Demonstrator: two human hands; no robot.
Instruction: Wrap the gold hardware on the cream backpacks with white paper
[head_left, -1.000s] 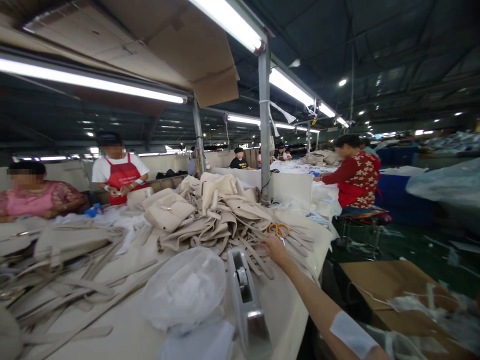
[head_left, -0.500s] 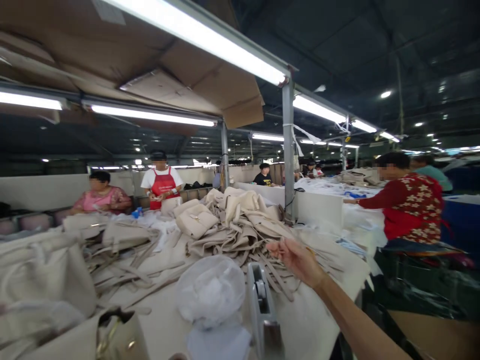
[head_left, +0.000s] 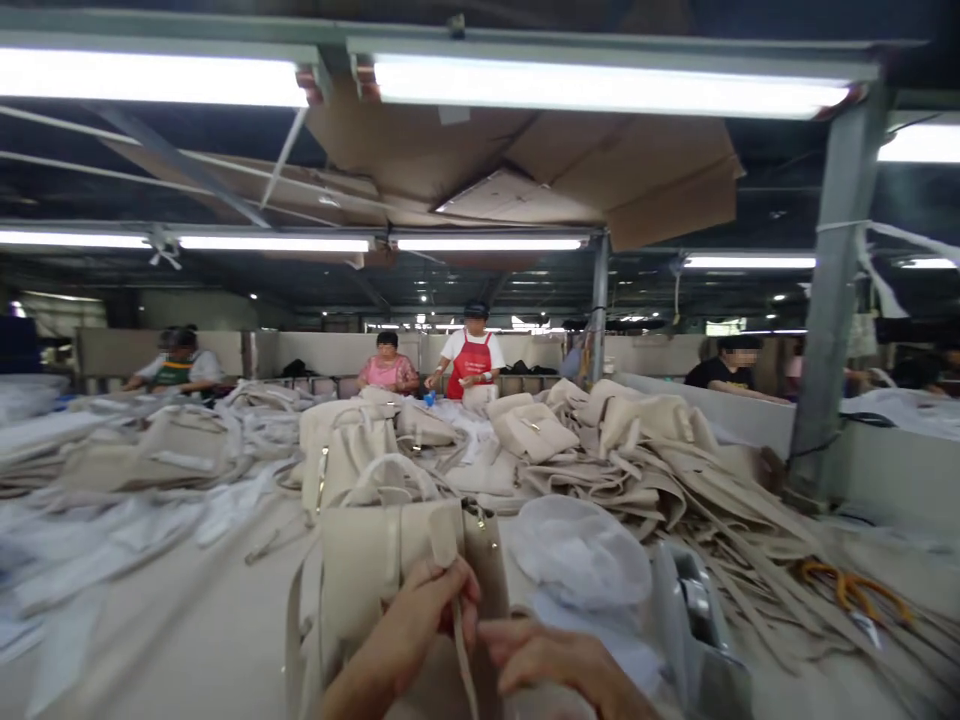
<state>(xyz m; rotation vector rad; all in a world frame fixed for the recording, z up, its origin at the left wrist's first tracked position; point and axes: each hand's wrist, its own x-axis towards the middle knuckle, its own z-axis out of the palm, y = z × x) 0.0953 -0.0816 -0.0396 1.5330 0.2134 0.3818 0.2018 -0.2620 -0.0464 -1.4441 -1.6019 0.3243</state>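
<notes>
A beige handbag (head_left: 360, 560) stands upright on the table in front of me, its top handle raised and gold-coloured fittings on its side. My left hand (head_left: 424, 615) lies against its front, the fingers closed around a narrow beige strap (head_left: 463, 660) that dangles below them. A wider tab (head_left: 443, 535) sticks up above those fingers. Just right of the strap is my right hand (head_left: 559, 660), slightly blurred, with its fingers bent and pressed together. Whatever it may pinch is hidden.
To the right are a crumpled white plastic bag (head_left: 581, 550), a grey tape dispenser (head_left: 697, 620) and orange-handled scissors (head_left: 855, 600). A heap of beige bags and straps (head_left: 622, 450) lies behind them. White wrapping (head_left: 135, 540) spreads at left. A co-worker in a red apron (head_left: 472, 365) stands across the table.
The view has swung left. My right hand has come from beside the strap pile to the handbag in front of me. My left hand has come into view, holding the strap.
</notes>
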